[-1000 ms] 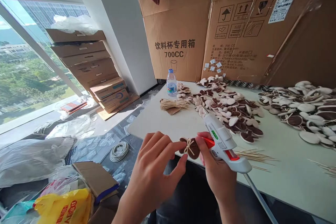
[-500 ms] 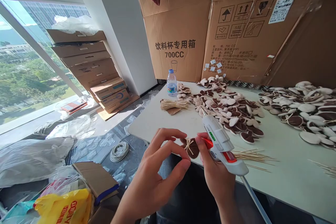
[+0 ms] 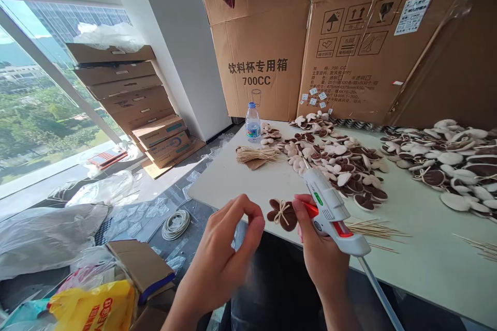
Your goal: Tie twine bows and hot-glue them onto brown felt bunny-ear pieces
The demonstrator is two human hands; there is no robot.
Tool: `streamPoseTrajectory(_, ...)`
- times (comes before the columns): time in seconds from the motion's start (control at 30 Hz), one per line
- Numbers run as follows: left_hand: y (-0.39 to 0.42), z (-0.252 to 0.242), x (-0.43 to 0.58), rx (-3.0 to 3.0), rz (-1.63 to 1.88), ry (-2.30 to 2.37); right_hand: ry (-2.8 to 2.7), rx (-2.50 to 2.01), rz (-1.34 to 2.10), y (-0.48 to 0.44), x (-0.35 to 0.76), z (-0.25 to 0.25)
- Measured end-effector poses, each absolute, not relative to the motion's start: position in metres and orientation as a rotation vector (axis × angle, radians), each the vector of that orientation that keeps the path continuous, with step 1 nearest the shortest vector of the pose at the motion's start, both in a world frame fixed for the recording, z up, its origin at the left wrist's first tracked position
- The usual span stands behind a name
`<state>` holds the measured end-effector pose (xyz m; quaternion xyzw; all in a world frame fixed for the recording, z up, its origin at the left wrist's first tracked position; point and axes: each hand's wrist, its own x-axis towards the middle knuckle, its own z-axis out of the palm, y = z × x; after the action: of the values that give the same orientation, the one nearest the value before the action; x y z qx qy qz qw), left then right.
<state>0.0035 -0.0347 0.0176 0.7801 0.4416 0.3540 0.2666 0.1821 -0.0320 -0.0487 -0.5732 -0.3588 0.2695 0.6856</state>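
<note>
My right hand [image 3: 324,258] is wrapped round a white hot glue gun [image 3: 330,207] with a red trigger, its nozzle pointing up and away. Between the same hand's thumb and fingers is a small brown fabric piece [image 3: 288,219] with rounded lobes and a cream string bow [image 3: 281,212] on its face. To the left of that piece, and apart from it, my left hand [image 3: 223,248] has thumb and index finger pinched together. Anything in that pinch is hidden from me. Many similar brown and white fabric pieces [image 3: 337,160] lie heaped on the white table [image 3: 221,173].
A bundle of pale sticks [image 3: 256,154] and a water bottle [image 3: 253,121] stand near the table's far left. Thin loose sticks [image 3: 378,228] lie beside the glue gun. More fabric pieces [image 3: 450,158] fill the right. Cardboard boxes [image 3: 258,36] rise behind. A yellow bag [image 3: 93,307] is low left.
My left hand has drawn back left from the brown piece, and its spread fingers have closed into a pinch. The right hand with the glue gun has barely shifted.
</note>
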Motion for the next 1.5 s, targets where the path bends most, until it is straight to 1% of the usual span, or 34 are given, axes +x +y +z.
streamPoseTrajectory(0.2, -0.026, 0.016, 0.001, 1.881, 1.069, 1.117, -0.811, -1.314, 0.622, -0.032, 0.183, -0.048)
streamPoseTrajectory(0.3, -0.021, 0.016, 0.003, 1.815, 1.144, 1.078, -0.757, -1.295, 0.728, -0.032, 0.184, -0.049)
streamPoseTrajectory(0.57, -0.016, 0.014, 0.001, 1.576, 1.135, 1.072, -0.633, -1.166, 0.889, -0.032, 0.187, -0.054)
streamPoseTrajectory(0.8, -0.016, 0.015, 0.004, 1.480, 1.151, 1.054, -0.584, -1.167, 0.909, -0.032, 0.187, -0.054)
streamPoseTrajectory(0.93, -0.015, 0.012, 0.005, 1.491, 1.139, 1.034, -0.643, -1.196, 0.852, -0.034, 0.186, -0.049)
streamPoseTrajectory(1.03, -0.017, 0.010, 0.007, 1.560, 1.142, 1.069, -0.705, -1.248, 0.739, -0.036, 0.186, -0.047)
streamPoseTrajectory(1.17, -0.022, 0.011, 0.014, 1.871, 1.201, 1.182, -0.819, -1.325, 0.530, -0.035, 0.183, -0.049)
streamPoseTrajectory(1.3, -0.026, 0.013, 0.021, 2.183, 1.211, 1.210, -0.894, -1.275, 0.442, -0.034, 0.178, -0.052)
streamPoseTrajectory(1.5, -0.027, 0.010, 0.025, 2.325, 1.265, 1.234, -0.929, -1.284, 0.309, -0.036, 0.168, -0.056)
